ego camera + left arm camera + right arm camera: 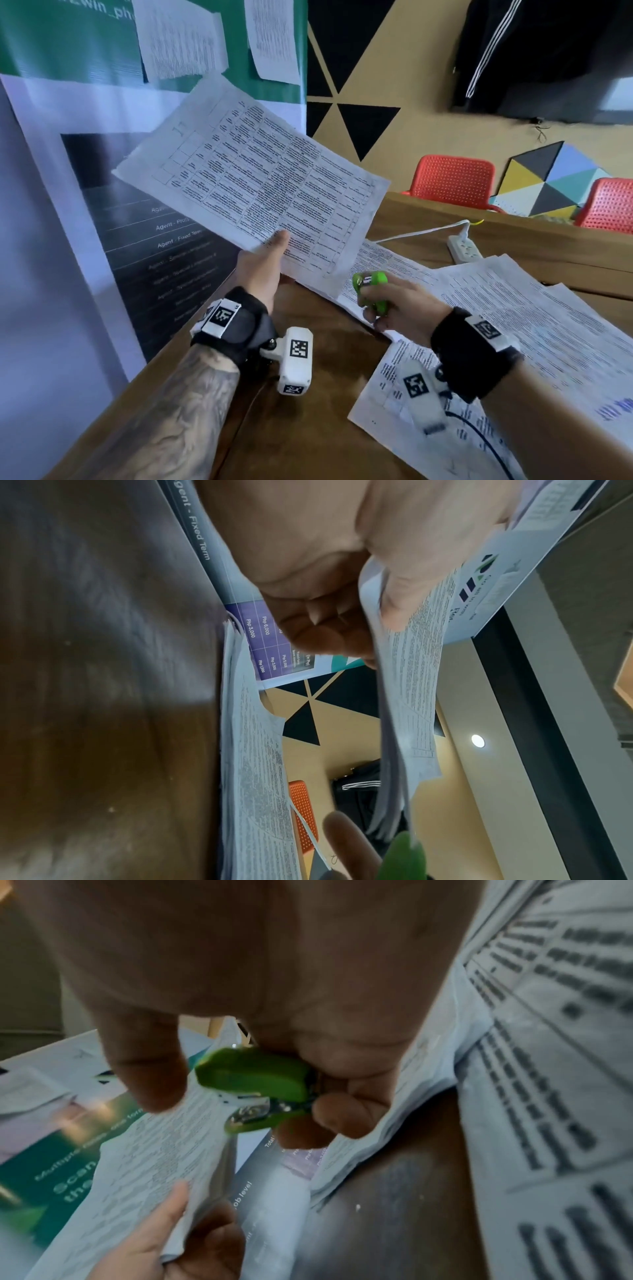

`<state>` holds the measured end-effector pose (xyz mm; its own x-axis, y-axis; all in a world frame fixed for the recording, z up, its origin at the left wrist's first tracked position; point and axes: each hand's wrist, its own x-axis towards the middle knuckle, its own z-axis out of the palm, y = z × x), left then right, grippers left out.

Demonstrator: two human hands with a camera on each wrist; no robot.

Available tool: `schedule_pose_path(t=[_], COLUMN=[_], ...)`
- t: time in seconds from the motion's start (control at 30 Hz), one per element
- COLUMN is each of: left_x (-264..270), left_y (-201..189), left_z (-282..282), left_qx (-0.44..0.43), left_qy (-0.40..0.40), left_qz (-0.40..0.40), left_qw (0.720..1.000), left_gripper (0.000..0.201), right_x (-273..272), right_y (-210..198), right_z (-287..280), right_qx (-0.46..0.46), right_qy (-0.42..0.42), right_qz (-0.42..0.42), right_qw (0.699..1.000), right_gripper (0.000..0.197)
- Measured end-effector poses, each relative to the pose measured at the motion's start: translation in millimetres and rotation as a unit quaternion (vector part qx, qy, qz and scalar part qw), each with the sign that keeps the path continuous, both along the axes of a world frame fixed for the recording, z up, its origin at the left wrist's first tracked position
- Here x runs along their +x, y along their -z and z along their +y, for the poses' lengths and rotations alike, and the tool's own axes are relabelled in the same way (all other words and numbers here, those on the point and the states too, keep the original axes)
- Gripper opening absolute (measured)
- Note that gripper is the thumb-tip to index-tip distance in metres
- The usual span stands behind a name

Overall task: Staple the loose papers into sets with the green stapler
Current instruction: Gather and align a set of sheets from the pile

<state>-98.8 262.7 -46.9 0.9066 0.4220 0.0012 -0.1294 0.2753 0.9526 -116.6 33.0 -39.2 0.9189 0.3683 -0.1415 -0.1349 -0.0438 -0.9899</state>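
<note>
Paperwork hangs in mid-air at a wooden desk: seen from the head camera, the left hand lifts a held set of sheets by its near edge, thumb flat on top and the fingers out of sight beneath, while the right hand curls around the green stapler just beyond that set's lower corner. More loose papers lie spread on the desk past and beside the right fingers.

Left-wrist view: the thumb and curled fingers pinch the sheets, whose far edges fan apart rather than lining up. A stack of papers lies below them on the desk.

Right-wrist view: the fingers wrap the stapler's rear, its mouth slightly agape and empty, pointing toward the paper edge just ahead. The left hand grips the sheets farther out.

Likely risks, judged from this: with the sheets splayed and held only at one edge, a staple could miss the lowest pages or bite in crooked. Unsupported paper may also buckle away as the stapler closes, and a one-handed squeeze at the rear could twist the tool, leaving a half-clinched staple. Whether the set is squared at the target corner cannot be told.
</note>
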Motion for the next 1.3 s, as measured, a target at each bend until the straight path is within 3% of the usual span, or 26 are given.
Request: schedule_pose_path(t=[0.1,0.27,0.37,0.43,0.63,0.77,0.83,0.93,1.0,1.07,1.17,1.23,1.3], left_x=[4.9,3.4,1.2,0.5,-5.9,-7.8,-7.3,-5.8,-5.6,-4.2,-1.4,-3.4,-2.6], left_y=[5.4,3.9,3.2,4.7,3.4,4.2,4.3,3.3,3.3,4.6,6.8,6.3,9.1], left_z=[-1.1,-4.7,-6.4,-9.3,-18.2,-21.2,-23.2,-24.9,-27.3,-28.2,-28.8,-31.5,-31.4], left_qx=[0.022,0.038,0.054,0.066,0.117,0.111,0.087,0.047,0.038,0.024,-0.005,-0.015,-0.014], left_qy=[-0.001,0.006,0.007,0.007,-0.005,0.001,0.019,0.041,0.052,0.049,0.045,0.052,0.043], left_qz=[-0.021,-0.020,-0.024,-0.033,-0.040,-0.025,-0.038,-0.045,-0.044,-0.050,-0.039,-0.037,-0.026], left_qw=[1.000,0.999,0.998,0.997,0.992,0.993,0.995,0.997,0.997,0.997,0.998,0.998,0.999], left_gripper=[0.029,0.018,0.023,0.016,0.049,0.097,0.110,0.099,0.088,0.094,0.099,0.089,0.092], right_x=[1.2,0.2,0.1,0.8,-2.0,-2.1,-1.9,-1.6,0.9,1.5,1.5,3.8,5.0], right_y=[1.0,4.5,5.0,6.1,5.5,8.7,8.8,8.3,11.1,11.1,8.9,9.9,10.9], right_z=[1.6,-1.7,-5.3,-6.8,-9.4,-8.9,-8.6,-8.9,-10.0,-9.7,-8.6,-6.9,-4.9], right_qx=[0.047,0.032,0.015,0.017,0.035,0.044,0.042,0.034,0.038,0.034,0.022,0.025,0.027], right_qy=[-0.035,-0.045,-0.048,-0.054,-0.054,-0.063,-0.063,-0.057,-0.053,-0.052,-0.041,-0.016,0.004], right_qz=[0.041,-0.007,-0.031,-0.045,-0.074,-0.078,-0.076,-0.085,-0.103,-0.123,-0.141,-0.148,-0.143], right_qw=[0.997,0.998,0.998,0.997,0.995,0.994,0.994,0.994,0.993,0.990,0.989,0.989,0.989], right_gripper=[0.035,0.057,0.051,0.047,0.036,0.048,0.046,0.034,0.045,0.054,0.034,0.043,0.054])
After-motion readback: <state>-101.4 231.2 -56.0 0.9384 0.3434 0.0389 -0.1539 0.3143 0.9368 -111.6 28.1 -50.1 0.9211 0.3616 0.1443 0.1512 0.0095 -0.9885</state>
